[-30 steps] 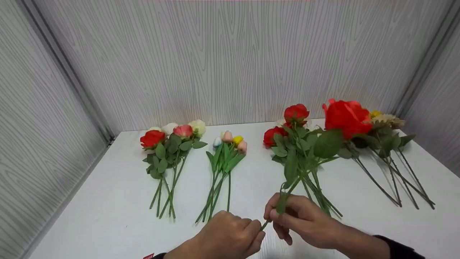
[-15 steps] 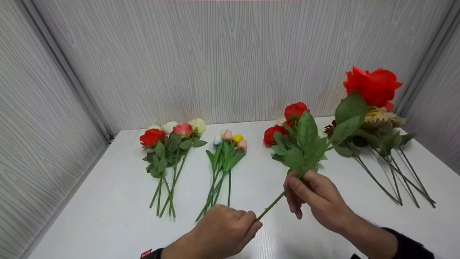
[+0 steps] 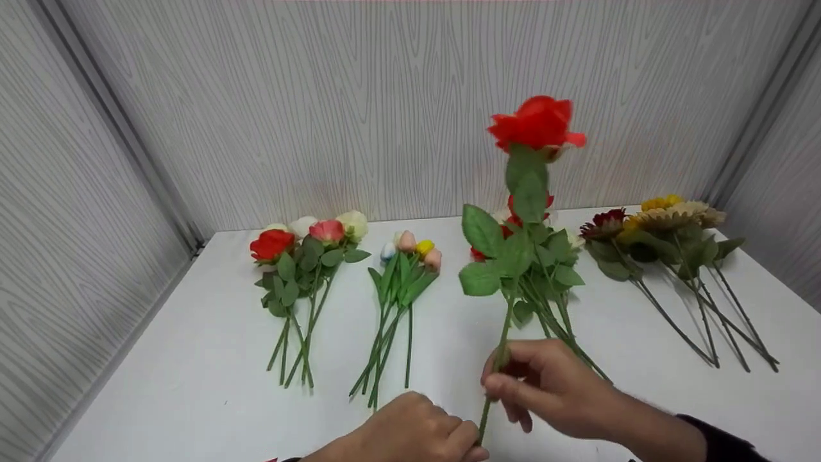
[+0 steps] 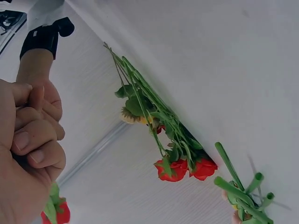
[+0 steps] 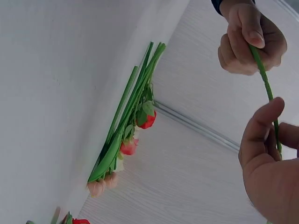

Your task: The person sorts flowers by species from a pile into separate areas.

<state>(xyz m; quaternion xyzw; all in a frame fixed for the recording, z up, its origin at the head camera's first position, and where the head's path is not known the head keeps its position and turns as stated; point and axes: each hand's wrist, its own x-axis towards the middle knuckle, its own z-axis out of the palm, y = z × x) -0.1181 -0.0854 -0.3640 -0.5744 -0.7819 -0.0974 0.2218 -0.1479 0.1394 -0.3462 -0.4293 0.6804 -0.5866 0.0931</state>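
I hold the long-stemmed artificial red rose [image 3: 535, 125] upright above the white table [image 3: 192, 385], near its front edge: right hand [image 3: 545, 385] pinching mid-stem to steer, left hand [image 3: 410, 436] clamped on the stem's base to steady it, clear of the sorted flower bunches [image 3: 397, 282].

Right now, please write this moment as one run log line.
left hand: grips stem end | right hand: pinches stem | red rose: upright above table
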